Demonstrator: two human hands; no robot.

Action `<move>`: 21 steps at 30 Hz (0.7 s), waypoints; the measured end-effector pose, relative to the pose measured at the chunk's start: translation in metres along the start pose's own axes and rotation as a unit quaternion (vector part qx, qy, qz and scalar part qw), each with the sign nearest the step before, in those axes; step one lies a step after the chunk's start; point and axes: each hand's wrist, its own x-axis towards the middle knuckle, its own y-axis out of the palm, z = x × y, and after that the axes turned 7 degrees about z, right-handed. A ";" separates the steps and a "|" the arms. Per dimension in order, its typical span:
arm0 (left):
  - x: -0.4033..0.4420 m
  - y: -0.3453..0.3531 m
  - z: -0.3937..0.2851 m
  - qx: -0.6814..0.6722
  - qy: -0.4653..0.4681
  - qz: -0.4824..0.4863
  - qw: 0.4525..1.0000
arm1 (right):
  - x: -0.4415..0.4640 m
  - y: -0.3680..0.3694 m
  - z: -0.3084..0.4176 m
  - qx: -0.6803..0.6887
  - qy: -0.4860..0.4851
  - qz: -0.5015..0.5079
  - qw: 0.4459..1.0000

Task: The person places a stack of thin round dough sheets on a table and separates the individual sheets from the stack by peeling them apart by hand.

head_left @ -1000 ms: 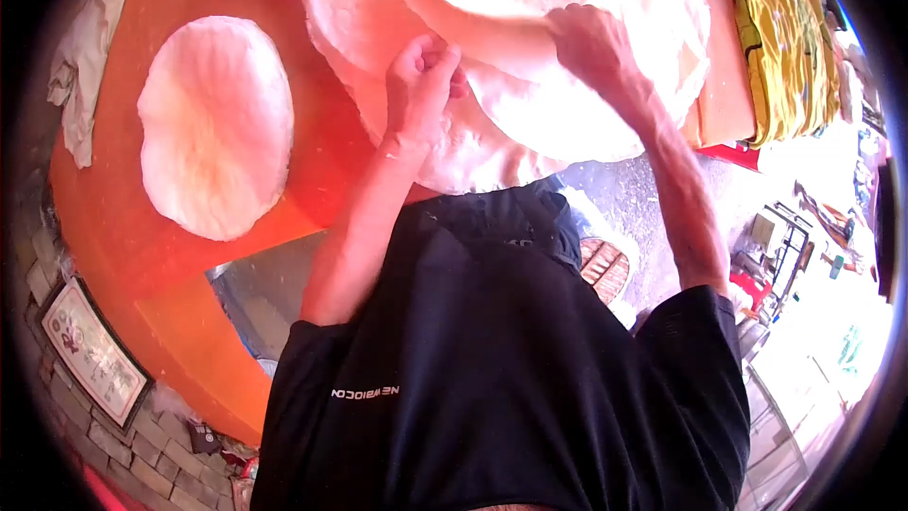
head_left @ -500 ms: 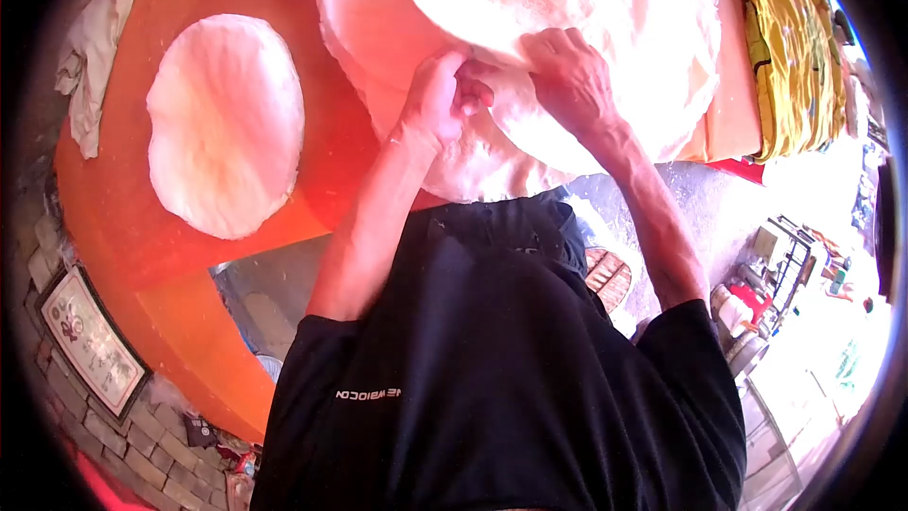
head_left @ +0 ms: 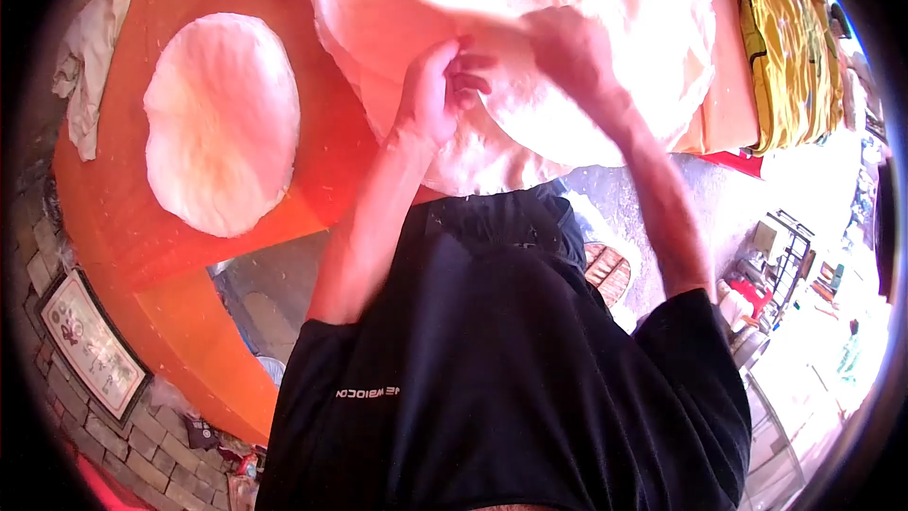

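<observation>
Large thin white sheets (head_left: 653, 47) lie overlapped in a pile, bright with glare. My left hand (head_left: 441, 85) is above the pile's near left part, its fingers curled; whatever lies between them is hidden. To its right, my right hand (head_left: 572, 52) is closed on the edge of an upper sheet and blurred by motion. The two hands are apart. A smaller oval white piece (head_left: 222, 123) rests flat at the left.
An orange surface (head_left: 322, 151) lies under the sheets. Yellow patterned cloth (head_left: 785, 47) is at the right, pale cloth (head_left: 95, 57) at the far left. Below are a framed picture (head_left: 93, 345) against brick, a round slatted object (head_left: 607, 273) and a metal rack (head_left: 790, 255).
Over the last second my hands came closer together, then my right hand moved slightly up and away. My left hand's fingers have loosened a little. The upper sheet's edge has shifted.
</observation>
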 end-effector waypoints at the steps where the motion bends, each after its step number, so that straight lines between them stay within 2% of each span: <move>1: -0.007 -0.002 0.006 0.059 0.000 -0.049 0.997 | 0.009 -0.016 -0.016 -0.062 0.005 -0.002 0.998; 2: -0.016 -0.003 0.012 0.117 -0.001 -0.099 0.988 | 0.015 -0.056 -0.021 -0.028 -0.001 -0.067 0.997; 3: -0.026 -0.004 0.019 0.195 -0.008 -0.110 0.975 | 0.021 -0.095 -0.026 0.005 -0.011 -0.132 0.991; 4: -0.035 -0.001 0.022 0.215 -0.025 -0.122 0.969 | 0.027 -0.134 -0.032 0.036 -0.024 -0.195 0.980; 5: -0.040 -0.004 0.032 0.208 -0.031 -0.129 0.969 | 0.025 -0.159 -0.040 -0.109 0.024 -0.210 0.971; 7: -0.044 -0.002 0.045 0.200 -0.033 -0.135 0.970 | 0.015 -0.174 -0.038 -0.253 0.071 -0.222 0.939; 9: -0.046 0.005 0.052 0.083 -0.074 -0.120 0.986 | 0.003 -0.164 -0.016 -0.186 0.042 -0.147 0.970; 11: -0.037 0.014 0.057 0.107 -0.066 -0.101 0.987 | -0.009 -0.139 -0.002 -0.119 0.010 -0.074 0.990; 13: -0.033 0.023 0.060 0.156 -0.068 -0.056 0.984 | -0.010 -0.075 -0.009 -0.148 0.025 0.049 0.988; 14: -0.030 0.021 0.067 0.173 -0.104 -0.033 0.979 | -0.013 -0.040 -0.025 -0.026 -0.004 0.009 1.000; 16: -0.021 0.029 0.073 0.158 -0.126 -0.031 0.979 | -0.010 -0.027 -0.033 0.020 -0.048 -0.049 0.997; 18: -0.016 0.031 0.076 0.123 -0.092 -0.047 0.987 | 0.003 -0.069 -0.033 -0.159 0.076 0.095 0.980; 19: -0.018 0.033 0.079 0.085 -0.059 -0.062 0.993 | -0.010 -0.107 -0.019 -0.089 0.059 0.027 0.994; 20: -0.021 0.035 0.074 0.066 -0.068 -0.036 0.995 | -0.021 -0.131 -0.007 -0.054 0.091 -0.007 0.994; 21: -0.022 0.033 0.073 0.028 -0.047 -0.020 0.998 | -0.038 -0.131 -0.011 -0.084 0.031 -0.032 0.995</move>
